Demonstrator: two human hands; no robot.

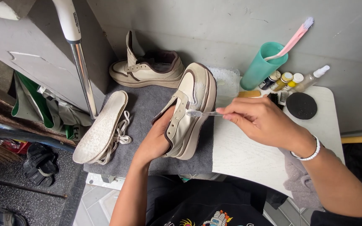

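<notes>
While tilted for reach, shoe (189, 113) gripped inside by left hand (158, 140) — steadied. Right hand (258, 121) pinching toothbrush (204, 113), bristles against foamy side.

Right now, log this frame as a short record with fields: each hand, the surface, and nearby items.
left hand: inside a cream sneaker, holding it tilted
right hand: holds a small clear brush against the sneaker's side
surface: grey towel on a white table
on towel: second sneaker, insoles, laces
behind: teal cup with pink toothbrush, small bottles, black round pad
</notes>
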